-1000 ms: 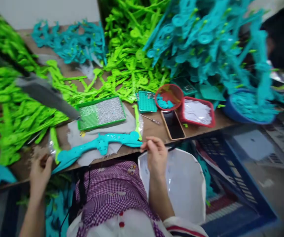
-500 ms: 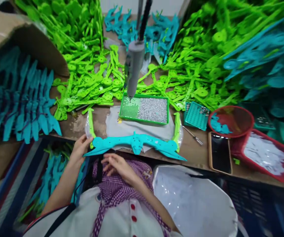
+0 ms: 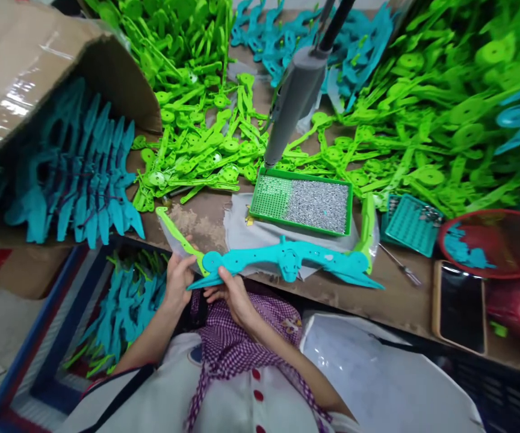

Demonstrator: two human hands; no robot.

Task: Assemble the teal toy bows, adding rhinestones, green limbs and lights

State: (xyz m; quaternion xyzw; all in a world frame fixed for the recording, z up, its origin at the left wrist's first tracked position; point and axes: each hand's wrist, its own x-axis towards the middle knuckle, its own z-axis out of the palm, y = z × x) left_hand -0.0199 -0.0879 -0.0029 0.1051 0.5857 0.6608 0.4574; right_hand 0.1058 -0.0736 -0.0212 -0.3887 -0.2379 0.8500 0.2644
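Note:
A blue winged plastic part [image 3: 260,255] lies at the table's front edge, with a green arm [image 3: 176,236] at its left end and another green arm [image 3: 367,225] at its right end. My left hand [image 3: 179,278] is closed on the left green arm near the joint. My right hand [image 3: 233,294] pinches the lower edge of the blue part near its left end, thumb on top. Behind them a grey screwdriver tool [image 3: 294,99] hangs with its tip over the left side of a green tray [image 3: 303,227] of small screws.
Piles of green parts [image 3: 206,138] cover the back and right. Blue parts [image 3: 83,168] stand in a cardboard box [image 3: 29,54] at left. On the right are a small teal tray [image 3: 411,225], a loose screwdriver [image 3: 402,264], a phone [image 3: 461,307] and a red bowl [image 3: 499,240].
The view has shifted left. My right hand has moved up and taken hold of the blue part. The left green arm now slants outward, with my left hand closed on it.

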